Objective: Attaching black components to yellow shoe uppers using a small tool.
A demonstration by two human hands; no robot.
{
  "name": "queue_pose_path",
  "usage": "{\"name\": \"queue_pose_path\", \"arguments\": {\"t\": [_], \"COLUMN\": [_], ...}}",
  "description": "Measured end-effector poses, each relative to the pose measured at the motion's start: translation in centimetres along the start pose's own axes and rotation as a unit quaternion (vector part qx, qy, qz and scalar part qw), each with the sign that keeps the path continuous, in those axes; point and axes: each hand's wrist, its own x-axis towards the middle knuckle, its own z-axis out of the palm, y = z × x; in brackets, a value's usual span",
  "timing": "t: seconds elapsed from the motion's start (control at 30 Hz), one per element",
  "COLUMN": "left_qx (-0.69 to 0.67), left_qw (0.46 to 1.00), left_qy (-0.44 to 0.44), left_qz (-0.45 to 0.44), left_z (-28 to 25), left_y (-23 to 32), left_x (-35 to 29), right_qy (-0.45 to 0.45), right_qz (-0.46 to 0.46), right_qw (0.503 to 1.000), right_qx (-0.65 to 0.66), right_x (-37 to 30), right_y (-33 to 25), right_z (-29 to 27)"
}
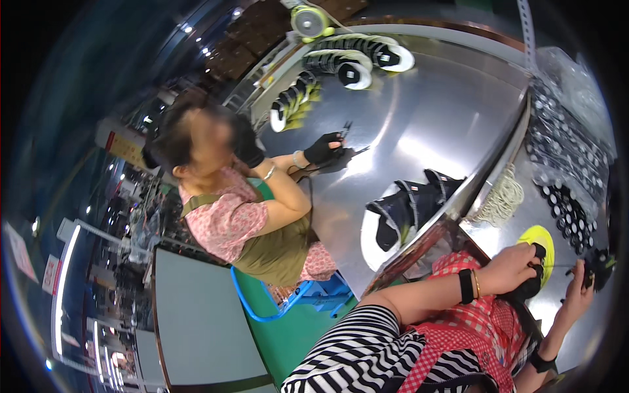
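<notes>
My left hand (pixel 514 270) is closed on a black shoe (pixel 529 287) with a bright yellow sole (pixel 538 243), held over the metal tabletop in front of my lap. On its far side, my right hand (pixel 576 295) has its fingers bent together at a small dark bunch (pixel 599 267), too blurred to name. Beyond that hand lies a heap of black pieces with round white spots (pixel 567 215). A hank of pale cord (pixel 501 196) rests at the table's inner edge. Several black shoes with white toes (pixel 409 209) stand nested together on the adjoining metal table.
A co-worker (pixel 229 196) sits across on a blue chair (pixel 314 298), a gloved hand (pixel 323 149) holding a small dark tool (pixel 346 129). More rows of shoes (pixel 354 59) and a fan (pixel 309 23) stand at the back. Clear plastic bags (pixel 573 88) lie far right.
</notes>
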Motion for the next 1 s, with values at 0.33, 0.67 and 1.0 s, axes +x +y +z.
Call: {"name": "queue_pose_path", "arguments": {"t": [0.33, 0.67, 1.0], "left_qx": [-0.281, -0.368, -0.18], "left_qw": [0.948, 0.891, 0.965], "left_qy": [-0.038, 0.08, -0.124], "left_qz": [-0.147, -0.255, -0.144], "left_z": [-1.0, -3.0, 0.2], "left_y": [3.8, -1.5, 4.7], "left_x": [2.0, 0.2, 3.7], "right_qy": [-0.066, 0.027, -0.06], "right_qz": [-0.124, 0.013, -0.146], "right_qw": [0.966, 0.967, 0.971], "right_qx": [0.215, 0.253, 0.177], "right_x": [-4.1, -3.4, -4.2], "right_y": [-7.1, -3.0, -7.1], "right_z": [6.0, 1.4, 3.5]}}
